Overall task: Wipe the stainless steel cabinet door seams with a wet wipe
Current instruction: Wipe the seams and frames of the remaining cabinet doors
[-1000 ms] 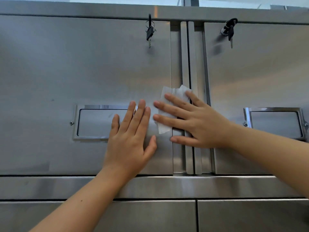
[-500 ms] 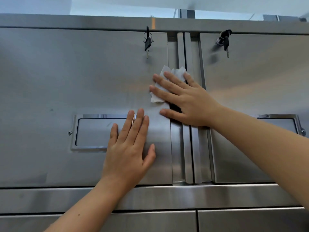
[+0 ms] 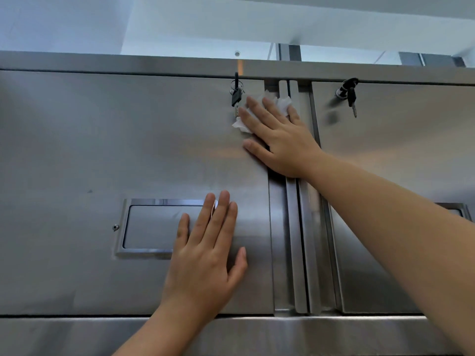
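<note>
In the head view, we saw the right hand laid flat with its fingers spread. It pressed a crumpled white wet wipe against the upper right corner of the left brushed stainless steel cabinet door. The wipe sat near the top of the vertical seam of folded steel strips between the doors, mostly left of it. The left hand lay flat lower on the same door, fingers straight and close together, thumb apart. It covered the right end of the rectangular recessed steel handle.

We judged three risks. The wipe was only pressed, not pinched, so it could slide out from under the fingers. It was bunched on the door face, so a stroke could miss the groove itself. The fingertips were just beside the black-headed key hanging from the left lock, and a sideways sweep could snag it.

We counted two hands, one wipe and two doors, the right steel door being the second. There was one seam between them. There were two locks with keys, the right black key bunch too small to count, and two recessed handles, the right one barely visible.
</note>
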Demonstrator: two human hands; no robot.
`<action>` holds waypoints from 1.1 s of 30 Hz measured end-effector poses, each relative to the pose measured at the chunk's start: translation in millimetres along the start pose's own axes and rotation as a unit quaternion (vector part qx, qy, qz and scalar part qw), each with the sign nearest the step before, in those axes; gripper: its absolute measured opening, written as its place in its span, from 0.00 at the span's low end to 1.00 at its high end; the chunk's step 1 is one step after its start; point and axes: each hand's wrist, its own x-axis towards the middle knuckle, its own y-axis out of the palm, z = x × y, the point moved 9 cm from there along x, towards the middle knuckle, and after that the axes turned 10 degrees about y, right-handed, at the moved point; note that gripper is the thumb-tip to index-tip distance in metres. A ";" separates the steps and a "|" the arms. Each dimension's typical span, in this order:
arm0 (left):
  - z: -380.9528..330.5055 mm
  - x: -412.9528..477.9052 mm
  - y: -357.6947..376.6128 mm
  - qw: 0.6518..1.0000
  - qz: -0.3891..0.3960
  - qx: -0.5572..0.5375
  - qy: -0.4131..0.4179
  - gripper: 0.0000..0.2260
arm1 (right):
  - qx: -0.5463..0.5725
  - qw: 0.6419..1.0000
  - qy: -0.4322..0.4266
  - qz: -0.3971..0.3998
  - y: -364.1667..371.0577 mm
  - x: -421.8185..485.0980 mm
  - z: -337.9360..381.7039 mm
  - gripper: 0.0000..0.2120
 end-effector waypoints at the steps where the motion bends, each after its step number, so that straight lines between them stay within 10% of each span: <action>1: 0.0 -0.1 -0.1 1.000 0.000 0.001 0.001 0.28 | 0.001 1.000 0.005 -0.001 -0.2 3.8 -0.9 0.28; 33: -0.4 1.4 -2.5 1.000 -0.007 -0.021 0.003 0.27 | -0.086 0.988 0.130 0.004 -0.7 -8.6 -28.2 0.42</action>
